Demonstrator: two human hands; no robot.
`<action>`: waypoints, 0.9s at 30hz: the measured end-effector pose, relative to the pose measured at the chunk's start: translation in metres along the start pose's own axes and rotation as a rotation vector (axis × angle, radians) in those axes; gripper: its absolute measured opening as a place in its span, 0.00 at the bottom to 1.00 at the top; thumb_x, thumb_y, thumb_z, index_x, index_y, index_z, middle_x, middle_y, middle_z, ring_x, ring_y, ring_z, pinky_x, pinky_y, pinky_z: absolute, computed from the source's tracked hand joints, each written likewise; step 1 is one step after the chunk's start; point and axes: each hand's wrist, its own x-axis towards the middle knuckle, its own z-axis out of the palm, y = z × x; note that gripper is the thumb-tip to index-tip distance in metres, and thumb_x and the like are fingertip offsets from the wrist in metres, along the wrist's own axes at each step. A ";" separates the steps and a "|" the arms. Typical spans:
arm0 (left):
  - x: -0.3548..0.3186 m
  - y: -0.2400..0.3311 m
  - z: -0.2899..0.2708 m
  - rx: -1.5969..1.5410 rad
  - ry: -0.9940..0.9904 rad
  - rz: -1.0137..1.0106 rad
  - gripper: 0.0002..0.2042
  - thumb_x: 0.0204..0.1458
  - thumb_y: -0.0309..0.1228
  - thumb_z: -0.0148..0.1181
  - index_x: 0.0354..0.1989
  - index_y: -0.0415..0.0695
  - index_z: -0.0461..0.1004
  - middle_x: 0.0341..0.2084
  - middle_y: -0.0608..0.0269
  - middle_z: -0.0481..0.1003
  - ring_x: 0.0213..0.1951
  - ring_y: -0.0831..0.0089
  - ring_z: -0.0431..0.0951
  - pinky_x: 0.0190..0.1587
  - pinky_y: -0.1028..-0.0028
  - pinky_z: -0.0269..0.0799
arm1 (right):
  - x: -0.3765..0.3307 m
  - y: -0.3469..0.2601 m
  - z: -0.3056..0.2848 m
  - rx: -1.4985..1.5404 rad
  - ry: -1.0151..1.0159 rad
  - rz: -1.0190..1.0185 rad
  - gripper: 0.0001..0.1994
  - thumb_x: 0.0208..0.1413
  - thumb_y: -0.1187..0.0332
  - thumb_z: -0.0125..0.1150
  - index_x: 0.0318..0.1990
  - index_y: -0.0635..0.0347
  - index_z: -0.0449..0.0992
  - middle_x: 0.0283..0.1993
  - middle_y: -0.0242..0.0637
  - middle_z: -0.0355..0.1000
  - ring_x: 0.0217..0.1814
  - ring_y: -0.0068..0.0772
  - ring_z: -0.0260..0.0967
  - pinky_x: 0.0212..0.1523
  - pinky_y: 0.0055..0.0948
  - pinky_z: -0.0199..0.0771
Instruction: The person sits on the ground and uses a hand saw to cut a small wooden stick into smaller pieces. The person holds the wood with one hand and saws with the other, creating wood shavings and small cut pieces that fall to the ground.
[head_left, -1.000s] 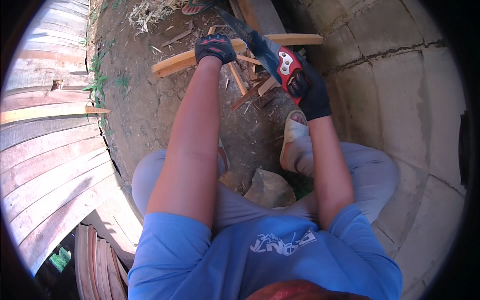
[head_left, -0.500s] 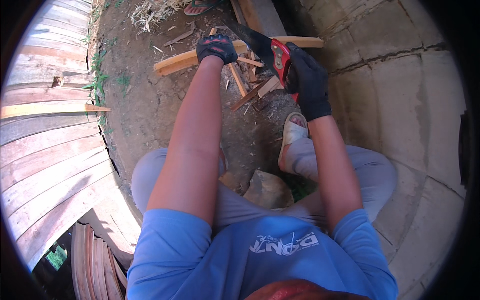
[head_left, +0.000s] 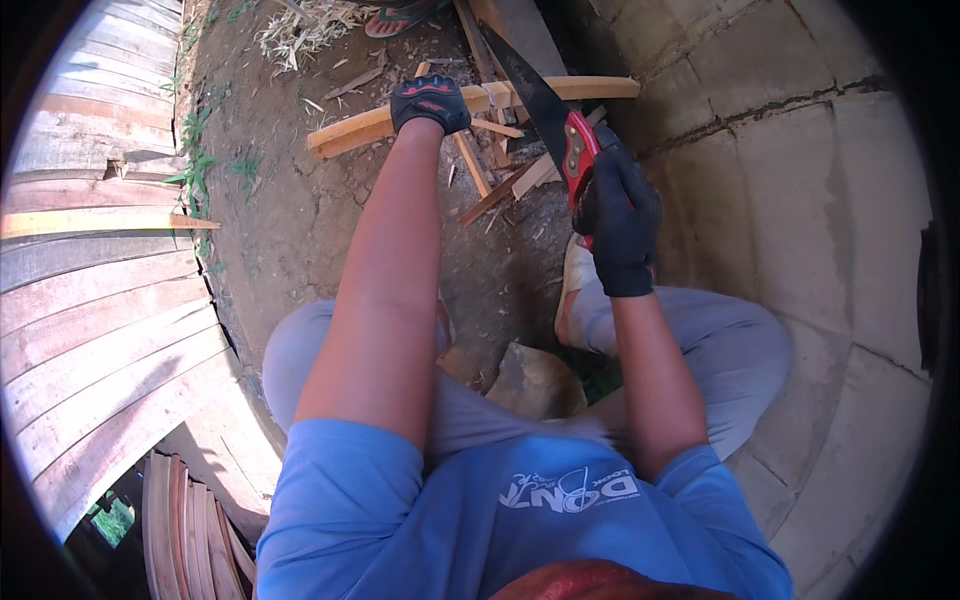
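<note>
My left hand [head_left: 430, 104], in a dark glove with red marks, is closed over a long pale wooden strip [head_left: 352, 132] that lies crosswise ahead of me. In a black glove, my right hand [head_left: 622, 215] grips the red handle of a hand saw [head_left: 540, 98]. Its dark, tapered blade slants up and to the left across the strip, right of my left hand. Whether the teeth touch the wood I cannot tell. My gloves hide part of the handle and part of the strip.
Wood offcuts [head_left: 492, 198] lie under and before the strip. Pale shavings [head_left: 300, 36] are heaped near another person's sandalled foot [head_left: 395, 22]. A concrete block wall [head_left: 790, 190] rises at right; wooden boards [head_left: 100, 260] line the left. A stone [head_left: 538, 382] sits between my legs.
My right hand has drawn the saw back toward me, and the blade now stands steeper. The left hand stays on the strip, which has shifted only slightly.
</note>
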 end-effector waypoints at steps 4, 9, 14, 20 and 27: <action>-0.004 0.001 -0.012 -0.029 -0.080 -0.019 0.24 0.56 0.45 0.58 0.59 0.50 0.82 0.59 0.51 0.81 0.60 0.54 0.82 0.63 0.54 0.77 | 0.005 -0.002 0.002 0.136 0.004 0.158 0.19 0.71 0.67 0.59 0.64 0.64 0.80 0.59 0.41 0.82 0.59 0.28 0.77 0.60 0.31 0.75; -0.003 -0.002 -0.007 -0.018 -0.040 -0.037 0.24 0.56 0.45 0.59 0.59 0.50 0.82 0.59 0.52 0.81 0.60 0.55 0.82 0.62 0.55 0.77 | 0.040 0.023 0.047 0.181 0.015 -0.004 0.18 0.70 0.68 0.60 0.62 0.64 0.81 0.58 0.42 0.83 0.59 0.32 0.80 0.62 0.33 0.75; -0.001 0.000 -0.005 -0.044 -0.010 0.007 0.23 0.54 0.46 0.61 0.55 0.48 0.84 0.56 0.51 0.83 0.59 0.56 0.83 0.61 0.57 0.78 | 0.075 0.048 0.089 0.064 0.038 -0.164 0.17 0.69 0.66 0.61 0.60 0.62 0.83 0.57 0.45 0.84 0.60 0.37 0.81 0.63 0.34 0.76; 0.006 -0.003 0.002 -0.034 -0.008 0.005 0.25 0.55 0.46 0.59 0.57 0.47 0.82 0.59 0.50 0.81 0.60 0.55 0.82 0.64 0.56 0.76 | 0.068 0.050 0.089 -0.061 0.037 -0.181 0.17 0.70 0.64 0.61 0.60 0.59 0.83 0.56 0.47 0.84 0.60 0.40 0.82 0.63 0.36 0.76; 0.005 -0.001 -0.010 -0.017 -0.114 -0.017 0.27 0.55 0.46 0.59 0.62 0.48 0.80 0.64 0.51 0.78 0.64 0.54 0.79 0.67 0.55 0.73 | -0.024 0.001 -0.002 -0.317 -0.205 -0.192 0.20 0.72 0.67 0.56 0.68 0.56 0.77 0.64 0.50 0.79 0.65 0.47 0.79 0.64 0.38 0.77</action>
